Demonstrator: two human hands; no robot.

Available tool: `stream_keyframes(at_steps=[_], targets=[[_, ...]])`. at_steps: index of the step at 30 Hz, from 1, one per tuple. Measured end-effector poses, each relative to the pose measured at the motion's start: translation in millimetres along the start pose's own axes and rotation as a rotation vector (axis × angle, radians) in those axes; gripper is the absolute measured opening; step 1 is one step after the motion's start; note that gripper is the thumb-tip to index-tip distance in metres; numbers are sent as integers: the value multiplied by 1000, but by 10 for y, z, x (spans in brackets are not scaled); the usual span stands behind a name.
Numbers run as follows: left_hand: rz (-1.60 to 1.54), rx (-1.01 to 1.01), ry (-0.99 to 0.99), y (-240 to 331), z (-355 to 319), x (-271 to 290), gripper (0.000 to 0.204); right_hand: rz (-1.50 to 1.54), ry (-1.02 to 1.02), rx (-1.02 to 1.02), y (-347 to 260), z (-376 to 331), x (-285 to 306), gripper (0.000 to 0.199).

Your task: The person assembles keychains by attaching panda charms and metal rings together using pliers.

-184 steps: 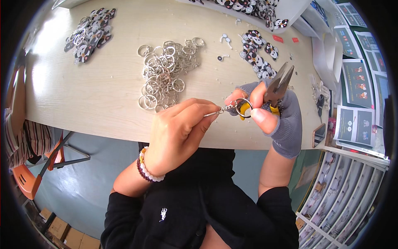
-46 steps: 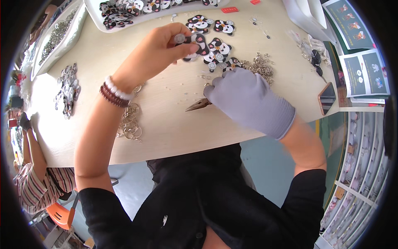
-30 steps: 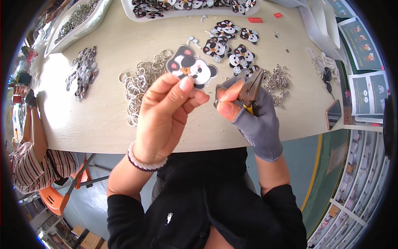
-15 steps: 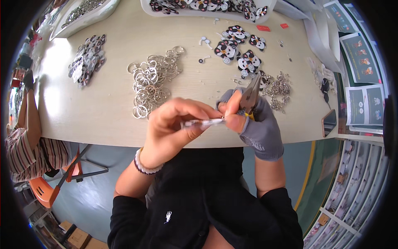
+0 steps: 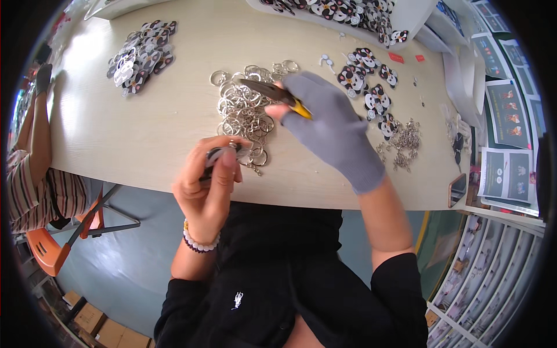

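Hands apart, each closed on an item. Left hand (image 5: 200,188), bare, pinches 1 panda charm (image 5: 213,156) between thumb and fingers. Right hand (image 5: 333,127), in a grey glove with the thumb tip bare, grips pliers (image 5: 264,89) over the heap of key rings (image 5: 231,123); the jaws point left.

Obscured: the charm is tilted and partly behind the thumb, so its printed face is hard to make out. A small metal piece at the left fingertips is too blurred to identify. Glove and fingers cover most of the plier handles; 1 short yellow stretch shows. Cannot tell whether the right fingertips touch a ring. A white bin (image 5: 415,17) of charms is cut off by the top edge.

Position: the charm is in the left hand, left of the right hand and nearer the body. On the counter (image 5: 87,127): a charm pile (image 5: 142,58) far left; loose panda charms (image 5: 377,100) right of the glove, small metal fittings (image 5: 406,142) beside them.
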State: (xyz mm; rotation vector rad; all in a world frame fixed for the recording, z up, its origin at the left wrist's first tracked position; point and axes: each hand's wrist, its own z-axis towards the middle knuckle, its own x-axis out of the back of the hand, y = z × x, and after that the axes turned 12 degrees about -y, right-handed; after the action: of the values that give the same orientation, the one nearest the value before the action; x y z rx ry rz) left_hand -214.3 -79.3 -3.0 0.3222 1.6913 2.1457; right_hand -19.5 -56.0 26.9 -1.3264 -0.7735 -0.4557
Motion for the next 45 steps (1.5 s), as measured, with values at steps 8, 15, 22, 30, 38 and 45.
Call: stream_keyframes(at_steps=[8,15,22,30,38,45], targets=[[3,8,82,-34,-15,167,11,-566,-135,87,35,158,-33,22],[154,28,-98,-54,115,9,12,60,-241,-245,37,-206,311,13],[275,-72,-207,-96,214,-250,12,626,-70,-240,-4,-432,423,11],[337,-113,-297,-37,263,-354,11,857,4,-160,-145,-553,488,17],[342,-116,-309,-10,245,-372,12,856,-4,-174,-190,-590,470,20],[338,-111,-302,7,224,-367,14,972,-63,-149,-171,-591,458,8]])
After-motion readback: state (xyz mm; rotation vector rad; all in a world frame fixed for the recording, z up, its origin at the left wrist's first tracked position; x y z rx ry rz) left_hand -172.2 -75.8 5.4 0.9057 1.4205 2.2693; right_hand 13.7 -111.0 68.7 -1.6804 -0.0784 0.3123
